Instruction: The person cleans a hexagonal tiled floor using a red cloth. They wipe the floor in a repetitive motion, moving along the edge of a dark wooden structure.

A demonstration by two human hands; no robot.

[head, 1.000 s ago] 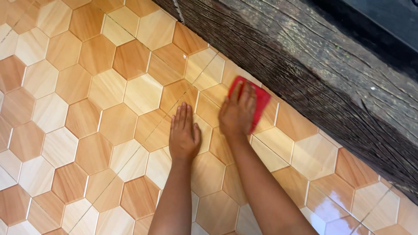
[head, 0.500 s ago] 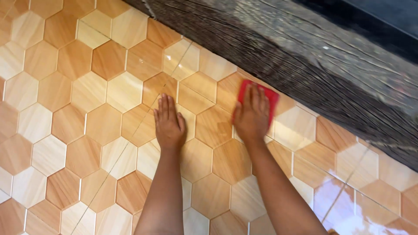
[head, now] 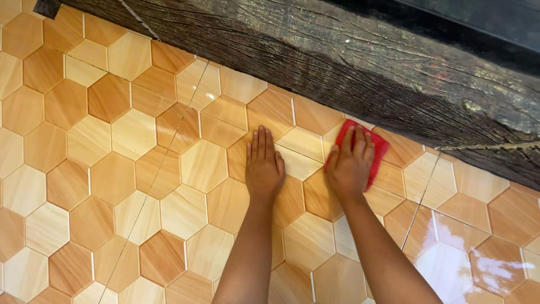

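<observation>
flat, right hand (head: 350, 166) presses red cloth (head: 376, 152); fingers apparently extended.

The right hand (head: 350, 164) with the red cloth (head: 376, 151) under its fingers now lies further along the dark wooden beam (head: 360, 67) than a second ago. The left hand (head: 262, 166) sits closer beside it. A glossy wet patch of hexagon floor tiles (head: 450, 253) now shows behind the right wrist.

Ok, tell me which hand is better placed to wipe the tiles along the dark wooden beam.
Right. The right hand already presses the red cloth beside the beam; the left hand lies flat, bare, on the tiled floor.
</observation>
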